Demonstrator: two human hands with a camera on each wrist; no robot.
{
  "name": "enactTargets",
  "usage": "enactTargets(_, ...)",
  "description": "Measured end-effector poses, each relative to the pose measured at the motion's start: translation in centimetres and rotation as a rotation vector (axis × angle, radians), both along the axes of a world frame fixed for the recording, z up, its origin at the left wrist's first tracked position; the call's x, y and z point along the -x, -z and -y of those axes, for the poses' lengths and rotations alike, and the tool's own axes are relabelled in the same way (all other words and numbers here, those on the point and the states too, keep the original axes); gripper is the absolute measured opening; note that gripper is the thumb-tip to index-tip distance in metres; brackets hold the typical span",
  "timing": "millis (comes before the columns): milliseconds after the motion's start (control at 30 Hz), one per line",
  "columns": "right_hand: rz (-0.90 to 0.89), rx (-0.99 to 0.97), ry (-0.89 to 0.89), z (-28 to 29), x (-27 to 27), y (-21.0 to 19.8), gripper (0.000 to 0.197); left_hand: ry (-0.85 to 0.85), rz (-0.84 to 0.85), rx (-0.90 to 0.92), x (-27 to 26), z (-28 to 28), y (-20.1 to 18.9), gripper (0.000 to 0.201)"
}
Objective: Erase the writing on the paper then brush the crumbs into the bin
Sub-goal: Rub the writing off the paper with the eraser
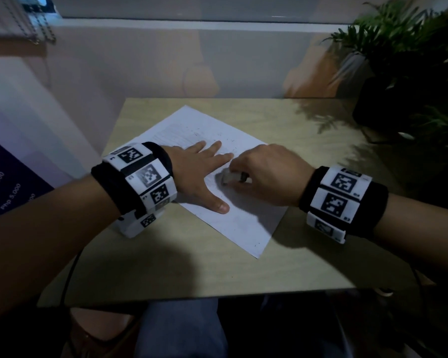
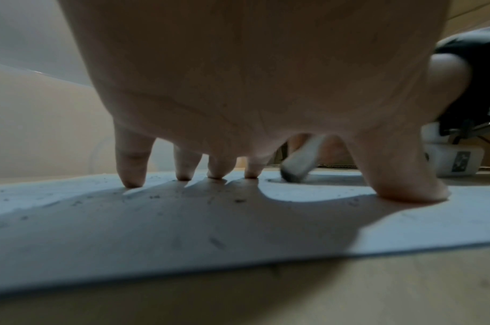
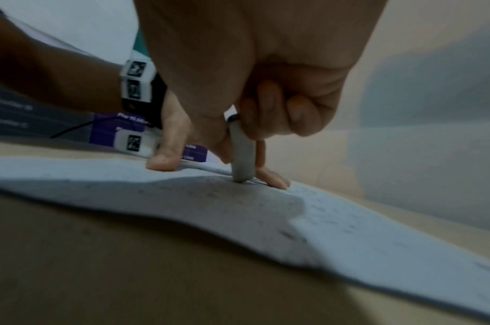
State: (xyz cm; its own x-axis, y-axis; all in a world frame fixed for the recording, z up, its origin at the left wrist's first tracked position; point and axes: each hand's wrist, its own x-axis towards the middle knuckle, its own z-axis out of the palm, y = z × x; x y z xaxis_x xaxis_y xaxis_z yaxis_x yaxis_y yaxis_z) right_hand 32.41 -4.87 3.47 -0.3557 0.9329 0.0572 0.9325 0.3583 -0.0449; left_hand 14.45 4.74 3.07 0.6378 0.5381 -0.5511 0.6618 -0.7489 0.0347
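A white sheet of paper [image 1: 192, 130] with faint writing lies angled on the light wooden table [image 1: 308, 254]. My left hand [image 1: 202, 171] lies flat on the sheet with fingers spread, pressing it down; its fingertips [image 2: 131, 182] touch the paper [image 2: 238, 230]. My right hand [image 1: 264, 174] pinches a white eraser [image 1: 226, 177], whose dirty tip touches the sheet between my left thumb and forefinger. The eraser [image 3: 241, 158] stands nearly upright on the paper [image 3: 363, 230] in the right wrist view, and the eraser [image 2: 300, 162] appears beyond my left palm. Dark crumbs [image 2: 239, 200] lie scattered on the sheet. No bin is in view.
A potted plant [image 1: 409, 73] in a dark pot stands at the table's back right corner. A pale wall [image 1: 166, 60] runs along the far edge. A purple printed poster [image 1: 5, 187] hangs at the left. My knees are under the table's near edge.
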Motion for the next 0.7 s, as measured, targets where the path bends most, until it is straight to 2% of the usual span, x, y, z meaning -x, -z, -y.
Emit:
enactTargets(67, -0.05, 0.056, -0.029, 0.2, -0.1, -0.1, 0.024, -0.004, -0.002, 0.003, 0.0, 0.1, -0.1, 0.138)
enactTargets(100, -0.039, 0.06, 0.014, -0.2, -0.4, 0.0, 0.03, -0.004, -0.01, -0.001, -0.1, 0.1, -0.1, 0.139)
enactTargets(167, 0.037, 0.022, 0.155, -0.9, -1.3, -0.1, 0.038, -0.003, -0.025, -0.011, -0.1, 0.1, -0.2, 0.14)
enactTargets(233, 0.116, -0.023, 0.204, -1.0, -1.4, -0.1, 0.036, -0.004, -0.026, -0.015, 0.0, 0.1, -0.1, 0.139)
enactTargets(333, 0.074, -0.029, 0.047, 0.0, -0.3, -0.1, 0.026, 0.002, -0.016, -0.007, -0.1, 0.1, -0.2, 0.138)
enactTargets(400, 0.007, 0.039, -0.03, 0.5, 0.1, 0.0, 0.029, 0.0, -0.025, -0.006, -0.1, 0.1, -0.3, 0.136)
enactTargets(467, -0.013, 0.082, 0.031, 0.0, -0.4, 0.0, 0.039, -0.001, -0.038, -0.016, -0.1, 0.2, -0.4, 0.134)
enactTargets(533, 0.05, 0.044, 0.156, -0.6, -1.1, -0.1, 0.041, 0.003, -0.041, -0.02, -0.2, 0.2, -0.3, 0.133)
enactTargets(600, 0.118, -0.013, 0.191, -0.6, -1.0, -0.4, 0.036, -0.001, -0.035, -0.019, 0.0, 0.1, -0.2, 0.133)
enactTargets(700, 0.017, -0.007, 0.026, 0.8, 0.7, -0.6, 0.017, -0.003, -0.016, -0.013, 0.0, 0.0, 0.0, 0.135)
